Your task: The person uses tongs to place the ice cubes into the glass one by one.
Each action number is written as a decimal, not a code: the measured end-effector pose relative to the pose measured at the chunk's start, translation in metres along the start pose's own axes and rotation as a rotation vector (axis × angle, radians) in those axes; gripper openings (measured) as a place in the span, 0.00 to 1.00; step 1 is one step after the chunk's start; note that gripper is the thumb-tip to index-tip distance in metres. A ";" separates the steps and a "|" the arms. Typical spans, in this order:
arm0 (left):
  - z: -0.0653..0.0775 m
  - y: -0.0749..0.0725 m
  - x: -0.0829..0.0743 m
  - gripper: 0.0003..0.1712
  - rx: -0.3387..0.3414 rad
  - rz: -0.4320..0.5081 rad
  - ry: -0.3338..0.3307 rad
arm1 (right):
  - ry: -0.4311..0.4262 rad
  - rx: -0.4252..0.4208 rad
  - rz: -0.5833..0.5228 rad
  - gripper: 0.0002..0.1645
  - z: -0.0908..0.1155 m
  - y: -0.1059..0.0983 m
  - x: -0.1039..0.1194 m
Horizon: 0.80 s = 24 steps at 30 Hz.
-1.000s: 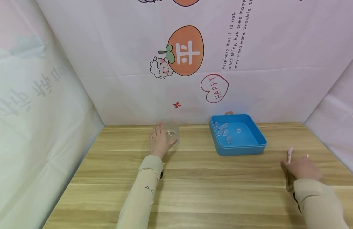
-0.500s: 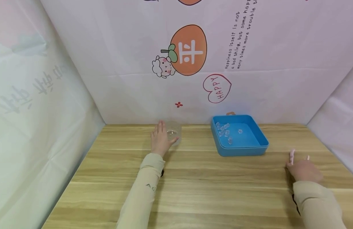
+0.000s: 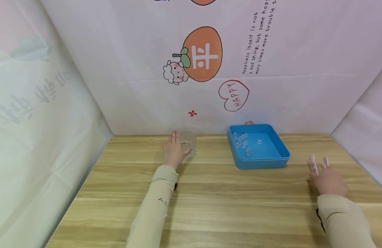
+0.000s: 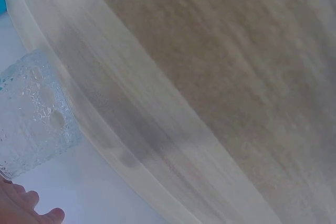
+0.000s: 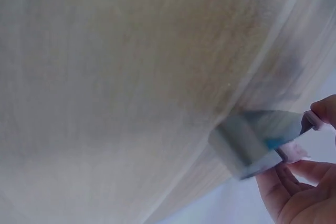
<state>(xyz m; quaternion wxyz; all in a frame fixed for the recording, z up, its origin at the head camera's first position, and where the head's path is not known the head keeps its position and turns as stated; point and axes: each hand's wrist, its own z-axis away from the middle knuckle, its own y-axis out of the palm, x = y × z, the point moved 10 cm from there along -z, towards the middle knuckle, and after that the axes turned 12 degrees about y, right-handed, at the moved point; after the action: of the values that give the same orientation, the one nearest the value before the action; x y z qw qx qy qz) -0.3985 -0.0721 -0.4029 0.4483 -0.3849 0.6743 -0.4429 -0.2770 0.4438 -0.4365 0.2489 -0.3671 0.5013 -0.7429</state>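
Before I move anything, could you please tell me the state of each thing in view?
Glass: standing, left hand against it.
Blue box: lidless.
Clear pieces: loose in the box, mostly toward its left.
Tongs: held in right hand, tips apart.

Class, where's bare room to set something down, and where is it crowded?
Bare: table in front of the tray, between the sleeves; the gap between tray and glass. Crowded: the tray's left side, with cubes; around the left hand at the glass; around the right hand holding tongs.
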 end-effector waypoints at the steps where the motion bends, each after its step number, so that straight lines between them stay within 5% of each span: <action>1: -0.001 0.000 0.000 0.58 0.005 0.000 0.002 | -0.005 0.000 -0.006 0.39 0.000 -0.001 0.001; 11: -0.003 -0.002 -0.004 0.58 0.034 -0.013 0.020 | -0.073 -0.101 -0.038 0.29 0.002 -0.014 0.009; 18: -0.003 0.000 -0.005 0.58 0.029 0.007 0.002 | -0.159 -0.255 -0.077 0.32 0.008 -0.036 0.020; 24: -0.001 0.002 -0.005 0.57 0.002 0.047 -0.006 | -0.217 -0.268 -0.050 0.37 0.013 -0.045 0.033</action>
<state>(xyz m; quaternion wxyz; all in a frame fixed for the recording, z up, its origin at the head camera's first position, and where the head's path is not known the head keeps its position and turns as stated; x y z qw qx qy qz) -0.3978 -0.0664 -0.4037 0.4611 -0.3696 0.6815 -0.4317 -0.2872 0.4291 -0.3819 0.2320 -0.4874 0.5567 -0.6314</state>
